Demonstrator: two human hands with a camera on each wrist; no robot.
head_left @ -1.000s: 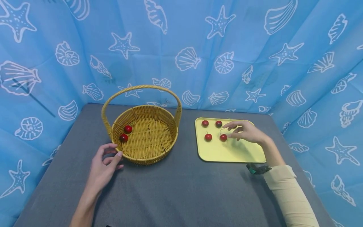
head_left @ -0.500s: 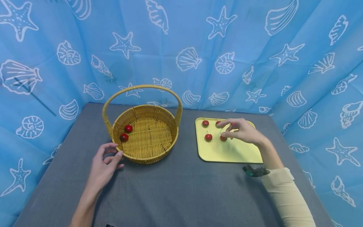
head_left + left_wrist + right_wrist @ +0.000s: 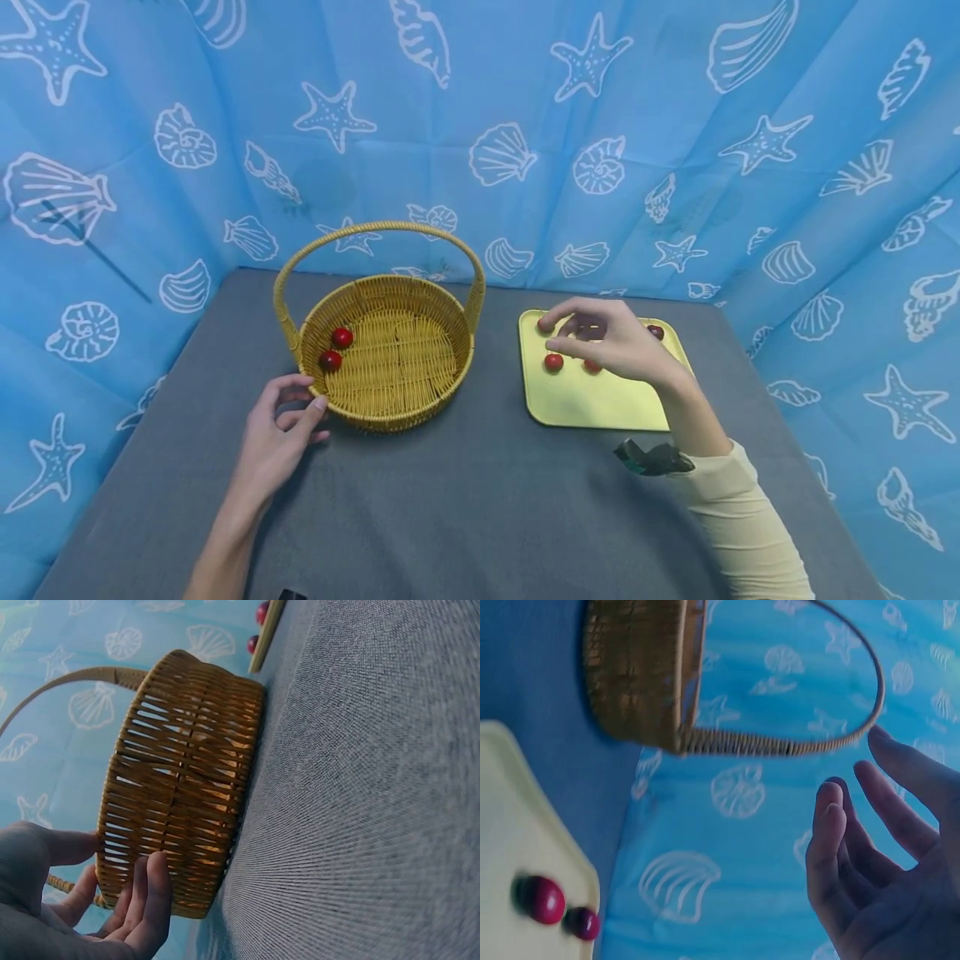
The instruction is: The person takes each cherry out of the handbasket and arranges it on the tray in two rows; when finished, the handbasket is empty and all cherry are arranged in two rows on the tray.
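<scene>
My left hand point(image 3: 279, 433) pinches the near-left rim of a golden wicker basket point(image 3: 397, 425); in the left wrist view its thumb meets the rim, other fingers lying along the woven outer wall. Two dark red cherries point(image 3: 342, 337) lie inside the basket at the left. My right hand point(image 3: 611, 337) hovers above a pale yellow tray point(image 3: 577, 408), fingers bent loosely and thumb apart, with nothing visible between them. Several cherries sit on the tray, one red cherry point(image 3: 553, 362) just below the thumb tip. Others are partly covered by the hand. A darker cherry point(image 3: 656, 332) shows at the right.
Dark grey cloth point(image 3: 465, 500) covers the table. Behind and at both sides hangs a blue curtain point(image 3: 450, 100) with white shells and starfish. The basket's tall handle point(image 3: 390, 225) arches over it. A small black object point(image 3: 292, 594) shows at the bottom edge.
My right hand has moved left and slightly up over the tray, uncovering a cherry at the right and covering those at the back. The left hand stays at the basket rim.
</scene>
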